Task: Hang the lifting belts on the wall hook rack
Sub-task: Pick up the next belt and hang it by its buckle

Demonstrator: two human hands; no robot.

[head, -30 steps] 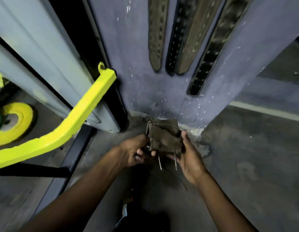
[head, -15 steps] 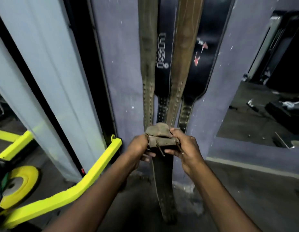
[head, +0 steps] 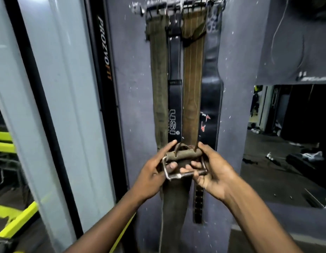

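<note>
I hold a worn olive-brown lifting belt (head: 174,203) by its buckle end in front of a purple pillar. My left hand (head: 155,170) grips the left side of the steel buckle (head: 184,173). My right hand (head: 211,170) grips the right side, and the buckle's two prongs point up. The strap hangs down between my forearms. At the pillar's top a metal hook rack (head: 178,7) carries several belts: an olive one (head: 158,84), a black one marked USI (head: 175,99), a brown one (head: 192,84) and a wide black one (head: 211,99).
A grey machine column (head: 54,99) with a black PROZYOFIT strip (head: 103,48) stands left of the pillar. Yellow machine bars (head: 18,221) are at the lower left. To the right, a dark gym floor (head: 279,172) holds scattered items.
I have lifted the belt's buckle end from floor level to chest height, turning the buckle up. My view has risen from the floor up to the hook rack.
</note>
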